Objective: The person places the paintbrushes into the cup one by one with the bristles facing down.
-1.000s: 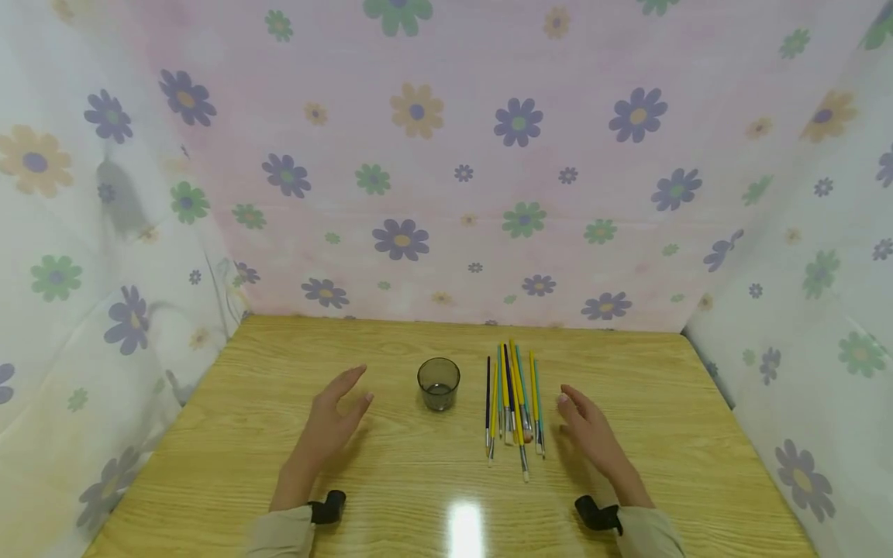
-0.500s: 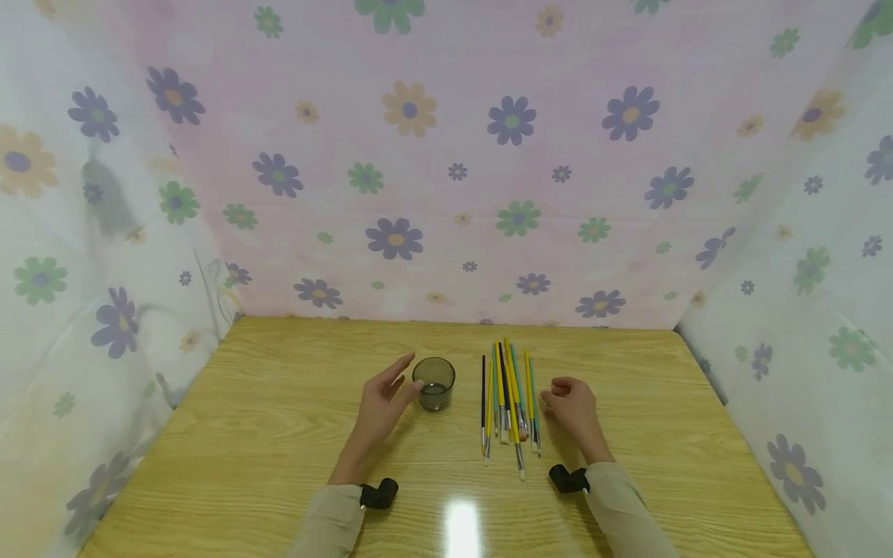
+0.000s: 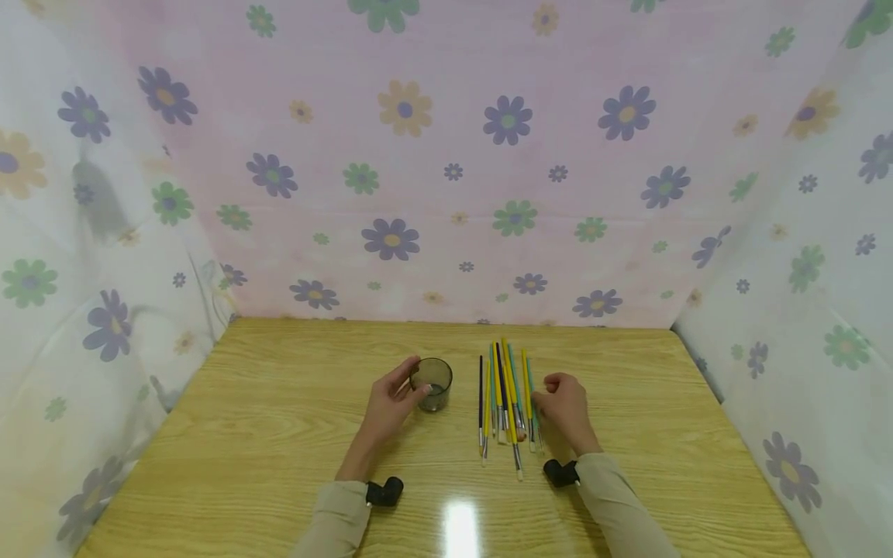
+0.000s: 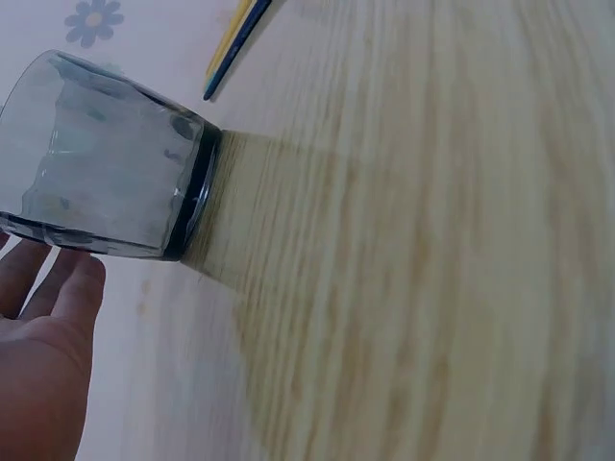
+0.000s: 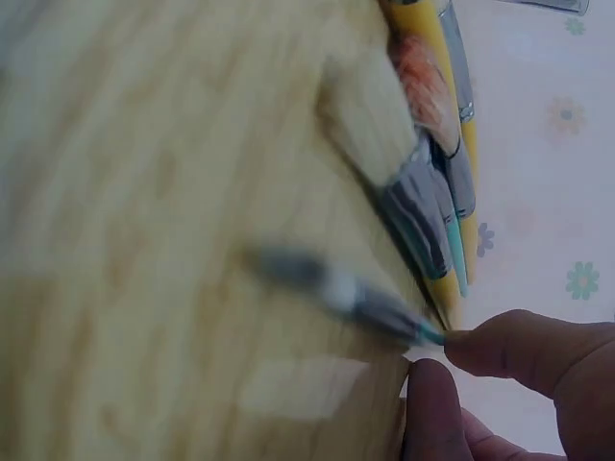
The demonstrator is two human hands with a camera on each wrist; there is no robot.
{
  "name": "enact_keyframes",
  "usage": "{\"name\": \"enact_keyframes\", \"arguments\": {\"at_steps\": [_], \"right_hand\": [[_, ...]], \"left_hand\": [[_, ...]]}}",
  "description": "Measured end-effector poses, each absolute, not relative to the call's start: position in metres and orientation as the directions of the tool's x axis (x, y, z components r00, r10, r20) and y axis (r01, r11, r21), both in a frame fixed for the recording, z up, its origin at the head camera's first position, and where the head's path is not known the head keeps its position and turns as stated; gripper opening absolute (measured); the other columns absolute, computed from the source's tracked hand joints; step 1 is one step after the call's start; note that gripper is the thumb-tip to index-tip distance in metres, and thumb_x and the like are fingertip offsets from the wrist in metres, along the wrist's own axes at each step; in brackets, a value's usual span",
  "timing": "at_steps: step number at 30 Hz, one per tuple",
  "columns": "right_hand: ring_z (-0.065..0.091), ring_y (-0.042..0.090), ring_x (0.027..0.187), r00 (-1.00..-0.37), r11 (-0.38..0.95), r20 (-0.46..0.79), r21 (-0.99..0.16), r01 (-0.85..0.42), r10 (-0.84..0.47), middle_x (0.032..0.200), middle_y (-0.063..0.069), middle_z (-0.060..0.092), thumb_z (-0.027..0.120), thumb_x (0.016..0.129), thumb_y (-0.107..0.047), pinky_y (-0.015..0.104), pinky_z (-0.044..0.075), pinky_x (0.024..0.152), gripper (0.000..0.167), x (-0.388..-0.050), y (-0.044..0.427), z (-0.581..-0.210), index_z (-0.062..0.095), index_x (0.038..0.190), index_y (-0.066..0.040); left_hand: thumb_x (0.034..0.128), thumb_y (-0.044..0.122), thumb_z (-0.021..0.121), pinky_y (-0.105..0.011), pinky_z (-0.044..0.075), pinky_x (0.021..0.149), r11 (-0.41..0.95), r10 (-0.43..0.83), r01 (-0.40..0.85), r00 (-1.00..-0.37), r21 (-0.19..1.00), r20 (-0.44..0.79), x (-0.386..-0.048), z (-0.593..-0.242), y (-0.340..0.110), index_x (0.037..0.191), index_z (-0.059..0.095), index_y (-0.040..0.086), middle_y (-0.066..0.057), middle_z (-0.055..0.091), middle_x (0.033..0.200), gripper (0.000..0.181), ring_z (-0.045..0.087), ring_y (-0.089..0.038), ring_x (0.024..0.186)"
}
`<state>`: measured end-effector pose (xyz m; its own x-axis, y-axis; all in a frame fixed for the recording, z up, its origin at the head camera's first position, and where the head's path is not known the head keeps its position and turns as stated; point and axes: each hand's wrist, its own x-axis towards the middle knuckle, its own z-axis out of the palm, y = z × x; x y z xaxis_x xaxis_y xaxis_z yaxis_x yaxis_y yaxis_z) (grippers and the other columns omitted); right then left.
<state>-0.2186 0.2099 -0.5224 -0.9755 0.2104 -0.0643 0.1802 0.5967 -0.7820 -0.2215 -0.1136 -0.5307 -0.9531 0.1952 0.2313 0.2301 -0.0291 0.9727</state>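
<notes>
A smoky clear glass cup (image 3: 436, 375) stands upright on the table. My left hand (image 3: 387, 401) is at its left side, thumb by the front and fingers by the back; in the left wrist view the relaxed fingers (image 4: 85, 288) touch the glass wall. At the right edge of a bunch of paintbrushes (image 3: 505, 395), my right hand (image 3: 567, 404) pinches a thin paintbrush with a teal handle between thumb and finger. Its dark tip and metal ferrule (image 5: 370, 312) look blurred in the right wrist view. The rest of its handle is hidden there by the hand.
The other paintbrushes, with yellow, teal and dark handles, lie side by side, bristles toward me. Flower-print cloth (image 3: 446, 201) hangs behind the wooden table (image 3: 293, 380) and on both sides. Light glares on the table's front (image 3: 460, 527).
The left hand has moved right, up to the glass cup. The right hand has moved left to the paintbrushes and now pinches the teal one at the edge.
</notes>
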Motion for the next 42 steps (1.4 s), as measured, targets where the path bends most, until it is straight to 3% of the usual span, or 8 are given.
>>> {"name": "enact_keyframes", "arguments": {"at_steps": [4, 12, 21, 28, 33, 37, 42], "right_hand": [[0.065, 0.036, 0.092, -0.975, 0.610, -0.033, -0.775, 0.163, 0.220, 0.105, 0.025, 0.068, 0.065, 0.087, -0.005, 0.044, 0.059, 0.077, 0.033, -0.219, 0.210, -0.519, 0.066, 0.115, 0.012], [0.067, 0.035, 0.092, -0.981, 0.644, -0.031, -0.750, 0.149, 0.192, 0.101, 0.024, 0.070, 0.072, 0.085, -0.005, 0.049, 0.060, 0.079, 0.032, -0.213, 0.212, -0.520, 0.067, 0.112, 0.011], [0.067, 0.031, 0.083, -0.978, 0.711, -0.003, -0.686, 0.154, 0.209, 0.091, 0.017, 0.071, 0.071, 0.085, -0.003, 0.049, 0.059, 0.077, 0.022, -0.212, 0.210, -0.515, 0.071, 0.103, 0.009], [0.067, 0.028, 0.076, -0.983, 0.772, -0.008, -0.617, 0.149, 0.184, 0.085, 0.016, 0.070, 0.065, 0.080, 0.000, 0.044, 0.059, 0.067, 0.020, -0.219, 0.206, -0.511, 0.071, 0.097, 0.009], [0.069, 0.032, 0.080, -0.980, 0.774, -0.024, -0.611, 0.170, 0.196, 0.090, 0.019, 0.072, 0.067, 0.077, -0.004, 0.048, 0.060, 0.072, 0.021, -0.222, 0.205, -0.510, 0.071, 0.095, 0.007], [0.069, 0.034, 0.087, -0.979, 0.728, -0.082, -0.657, 0.195, 0.189, 0.101, 0.023, 0.073, 0.070, 0.081, -0.007, 0.047, 0.060, 0.074, 0.023, -0.225, 0.210, -0.513, 0.073, 0.098, 0.007], [0.070, 0.029, 0.083, -0.971, 0.602, -0.172, -0.762, 0.239, 0.169, 0.108, 0.028, 0.071, 0.069, 0.088, -0.007, 0.040, 0.063, 0.071, 0.028, -0.226, 0.218, -0.510, 0.072, 0.109, 0.012]], "left_hand": [[0.0933, 0.004, 0.073, -0.043, 0.036, 0.118, -0.036, 0.209, 0.214, -0.954, 0.976, 0.217, -0.223, -0.532, -0.113, 0.152, 0.044, 0.000, -0.028, 0.037, 0.158, 0.066, 0.039, -0.038, 0.146], [0.0908, 0.003, 0.075, -0.045, 0.038, 0.117, -0.019, 0.194, 0.187, -0.963, 0.982, 0.187, -0.225, -0.534, -0.114, 0.151, 0.045, -0.004, -0.023, 0.049, 0.152, 0.068, 0.046, -0.039, 0.141], [0.0897, 0.005, 0.077, -0.034, 0.040, 0.116, -0.025, 0.182, 0.149, -0.971, 0.988, 0.151, -0.224, -0.536, -0.113, 0.149, 0.050, 0.000, -0.018, 0.057, 0.146, 0.065, 0.052, -0.034, 0.138], [0.0900, 0.006, 0.077, -0.034, 0.038, 0.117, -0.058, 0.185, 0.124, -0.974, 0.991, 0.133, -0.225, -0.536, -0.114, 0.149, 0.050, 0.002, -0.020, 0.054, 0.148, 0.065, 0.050, -0.033, 0.140], [0.0899, 0.006, 0.078, -0.035, 0.038, 0.117, -0.060, 0.186, 0.109, -0.975, 0.992, 0.118, -0.226, -0.536, -0.113, 0.149, 0.050, 0.002, -0.019, 0.054, 0.149, 0.066, 0.049, -0.032, 0.140], [0.0901, 0.007, 0.078, -0.035, 0.038, 0.117, -0.050, 0.181, 0.102, -0.977, 0.994, 0.109, -0.225, -0.534, -0.112, 0.149, 0.051, 0.003, -0.015, 0.056, 0.148, 0.065, 0.051, -0.031, 0.139], [0.0905, 0.007, 0.077, -0.037, 0.037, 0.118, -0.034, 0.169, 0.105, -0.979, 0.994, 0.109, -0.225, -0.533, -0.111, 0.148, 0.052, 0.003, -0.016, 0.057, 0.146, 0.064, 0.052, -0.031, 0.138]]}}
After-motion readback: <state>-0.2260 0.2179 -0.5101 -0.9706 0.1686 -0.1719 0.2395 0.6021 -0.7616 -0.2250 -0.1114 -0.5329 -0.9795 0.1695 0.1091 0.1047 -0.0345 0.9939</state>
